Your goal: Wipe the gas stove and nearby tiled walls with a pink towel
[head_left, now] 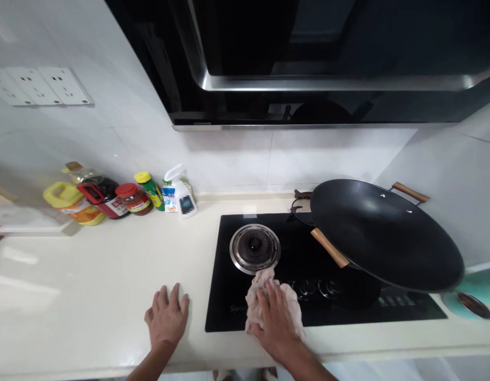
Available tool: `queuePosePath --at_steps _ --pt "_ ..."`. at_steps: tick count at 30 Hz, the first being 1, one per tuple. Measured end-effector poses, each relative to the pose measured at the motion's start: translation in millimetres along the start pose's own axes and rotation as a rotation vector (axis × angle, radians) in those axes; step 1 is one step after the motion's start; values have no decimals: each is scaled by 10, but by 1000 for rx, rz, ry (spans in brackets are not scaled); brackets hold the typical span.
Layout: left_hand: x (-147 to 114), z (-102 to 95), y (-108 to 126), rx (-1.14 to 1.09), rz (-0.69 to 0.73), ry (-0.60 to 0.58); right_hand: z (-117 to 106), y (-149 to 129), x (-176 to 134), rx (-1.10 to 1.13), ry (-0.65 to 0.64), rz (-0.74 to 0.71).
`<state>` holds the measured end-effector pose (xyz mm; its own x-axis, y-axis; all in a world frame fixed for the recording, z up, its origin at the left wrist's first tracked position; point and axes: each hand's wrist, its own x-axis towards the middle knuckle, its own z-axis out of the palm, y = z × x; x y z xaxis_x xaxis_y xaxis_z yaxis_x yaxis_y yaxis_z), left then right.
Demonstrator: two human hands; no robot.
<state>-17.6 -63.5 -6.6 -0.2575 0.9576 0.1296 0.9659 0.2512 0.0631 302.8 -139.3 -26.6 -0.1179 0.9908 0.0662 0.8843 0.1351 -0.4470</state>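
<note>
My right hand [274,315] presses down on a crumpled, pale pinkish cloth [293,307], its fingers over the folds. Under the cloth is the front of a black glass gas stove [225,296], close to the left burner [255,247] with its steel ring. The control knobs [318,288] are just right of the cloth. Palm down on the white countertop [110,280], my left hand [168,315] rests left of the stove with its fingers apart and nothing in it.
A big black wok [388,238] with wooden handles sits over the stove's right side. Spray bottle [183,196], sauce jar [134,200] and yellow jug [72,203] line the back wall among other bottles. A range hood [308,84] hangs above. A turquoise container [459,304] stands at right.
</note>
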Motion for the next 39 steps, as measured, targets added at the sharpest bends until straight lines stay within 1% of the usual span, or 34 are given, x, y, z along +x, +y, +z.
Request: queuePosePath --at_steps 6,8,9,11,14,16,19,21,23,25,27,30,33,36,39 --pt "-13 0 10 4 8 18 -135 -706 797 67 -106 -106" --pt "-17 5 3 5 9 29 -139 -903 964 60 -168 -164" --pt "-17 10 -2 9 7 36 -136 -971 993 58 -196 -206" --pt "-12 19 -14 16 7 44 -120 -1033 928 70 -234 -301" --pt "-2 19 -24 11 11 40 -83 -926 588 108 -230 -378" --pt "-1 6 -21 -7 13 26 -53 -724 292 127 -203 -371" --pt "-6 -19 -10 -20 10 27 -10 -254 -126 125 -145 -290" --pt "-4 -30 -3 -18 5 24 5 140 -371 88 -103 -175" --pt "2 -35 2 -16 6 9 -1 563 -604 24 -33 -24" --pt "10 -42 7 -19 9 1 -29 982 -833 -42 71 91" --pt "16 -54 14 -27 5 0 -77 1364 -1049 -100 222 173" --pt "18 -74 21 -40 3 -7 -176 1828 -1306 -174 451 279" --pt "25 -65 11 -40 2 -7 -298 2157 -1466 -222 581 427" --pt "45 -18 -15 -33 2 -10 -429 2380 -1574 -231 642 678" --pt "63 31 -34 -27 -5 3 -521 2544 -1671 -161 699 921"
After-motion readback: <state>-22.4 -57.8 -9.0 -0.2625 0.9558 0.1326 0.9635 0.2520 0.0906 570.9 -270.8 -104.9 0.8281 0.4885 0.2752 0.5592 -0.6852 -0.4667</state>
